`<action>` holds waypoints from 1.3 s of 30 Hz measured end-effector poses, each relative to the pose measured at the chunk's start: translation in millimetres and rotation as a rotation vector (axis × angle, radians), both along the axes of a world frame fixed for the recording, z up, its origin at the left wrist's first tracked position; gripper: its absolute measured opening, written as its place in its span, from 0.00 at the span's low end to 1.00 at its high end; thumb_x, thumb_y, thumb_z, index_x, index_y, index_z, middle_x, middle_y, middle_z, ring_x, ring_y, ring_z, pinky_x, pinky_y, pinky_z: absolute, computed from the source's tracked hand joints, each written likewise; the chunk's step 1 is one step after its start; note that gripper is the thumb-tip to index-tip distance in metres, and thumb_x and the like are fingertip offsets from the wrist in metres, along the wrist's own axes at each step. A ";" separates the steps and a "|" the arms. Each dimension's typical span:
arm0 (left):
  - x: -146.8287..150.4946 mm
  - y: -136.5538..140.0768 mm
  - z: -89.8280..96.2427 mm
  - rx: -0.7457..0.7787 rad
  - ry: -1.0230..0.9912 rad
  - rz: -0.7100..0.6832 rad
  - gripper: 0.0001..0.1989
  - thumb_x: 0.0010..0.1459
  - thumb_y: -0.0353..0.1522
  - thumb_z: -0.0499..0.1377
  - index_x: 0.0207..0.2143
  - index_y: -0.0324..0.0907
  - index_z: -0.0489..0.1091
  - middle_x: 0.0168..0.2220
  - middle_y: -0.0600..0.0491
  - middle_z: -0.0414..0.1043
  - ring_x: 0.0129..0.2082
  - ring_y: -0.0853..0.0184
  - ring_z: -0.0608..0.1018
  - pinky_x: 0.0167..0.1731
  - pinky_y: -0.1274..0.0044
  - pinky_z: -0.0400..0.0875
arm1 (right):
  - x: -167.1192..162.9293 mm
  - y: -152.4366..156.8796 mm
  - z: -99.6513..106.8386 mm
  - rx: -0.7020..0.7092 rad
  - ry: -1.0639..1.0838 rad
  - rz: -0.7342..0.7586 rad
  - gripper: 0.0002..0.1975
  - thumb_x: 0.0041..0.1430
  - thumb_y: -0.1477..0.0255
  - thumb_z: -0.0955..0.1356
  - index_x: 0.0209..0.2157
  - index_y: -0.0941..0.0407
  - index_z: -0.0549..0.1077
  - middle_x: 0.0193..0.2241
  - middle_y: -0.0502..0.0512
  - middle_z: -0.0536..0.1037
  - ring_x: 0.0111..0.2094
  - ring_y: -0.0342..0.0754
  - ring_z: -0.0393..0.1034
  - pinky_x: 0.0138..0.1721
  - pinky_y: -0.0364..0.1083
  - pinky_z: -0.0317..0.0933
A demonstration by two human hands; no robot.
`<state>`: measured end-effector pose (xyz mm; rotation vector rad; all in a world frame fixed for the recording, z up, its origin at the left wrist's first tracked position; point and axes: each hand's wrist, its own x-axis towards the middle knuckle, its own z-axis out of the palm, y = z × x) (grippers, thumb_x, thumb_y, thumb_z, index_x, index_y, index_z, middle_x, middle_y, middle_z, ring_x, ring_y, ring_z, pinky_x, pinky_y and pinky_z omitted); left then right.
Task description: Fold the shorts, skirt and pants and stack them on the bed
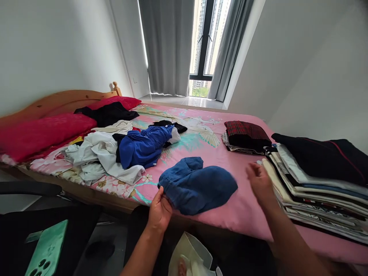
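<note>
A blue denim garment point(198, 186), with two leg-like parts spread to the right, lies rumpled near the bed's front edge. My left hand point(160, 211) pinches its left end between thumb and fingers. To the right of the garment, my right hand point(258, 180) hovers over the pink sheet with loosely bent fingers, slightly blurred and holding nothing. It is close to a tall stack of folded clothes point(322, 188), topped by a black piece with a red line. Behind, a smaller folded pile point(247, 136) has red plaid cloth on top.
On the left of the bed point(230, 226) lies a heap of loose clothes, including blue shorts point(146, 143) and a white garment point(105, 149). Red pillows point(48, 132) rest by the wooden headboard point(71, 96). A green phone point(48, 245) is at the lower left.
</note>
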<state>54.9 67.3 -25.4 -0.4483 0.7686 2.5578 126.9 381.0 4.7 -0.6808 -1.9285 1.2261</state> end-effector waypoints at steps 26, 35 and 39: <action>-27.5 2.2 -20.4 -1.373 1.102 0.074 0.19 0.42 0.20 0.54 0.37 0.46 0.70 0.38 0.51 0.70 0.42 0.59 0.71 0.48 0.68 0.63 | 26.4 -128.8 -29.1 0.458 -0.147 0.214 0.17 0.49 0.79 0.59 0.42 0.56 0.67 0.39 0.56 0.71 0.43 0.52 0.64 0.46 0.53 0.57; -37.8 -29.0 56.3 -1.384 1.105 -0.173 0.21 0.42 0.22 0.54 0.34 0.51 0.78 0.38 0.55 0.75 0.39 0.60 0.73 0.45 0.73 0.64 | 32.7 -60.0 9.2 0.496 -0.357 0.076 0.20 0.47 0.76 0.61 0.44 0.53 0.70 0.41 0.54 0.72 0.41 0.50 0.66 0.41 0.47 0.59; -22.9 -43.5 54.2 -1.398 1.197 -0.521 0.21 0.43 0.24 0.55 0.37 0.51 0.77 0.38 0.54 0.73 0.39 0.62 0.74 0.43 0.74 0.65 | 65.1 -63.5 17.5 0.481 -0.605 0.172 0.25 0.54 0.71 0.60 0.54 0.48 0.65 0.31 0.51 0.76 0.26 0.49 0.68 0.27 0.44 0.57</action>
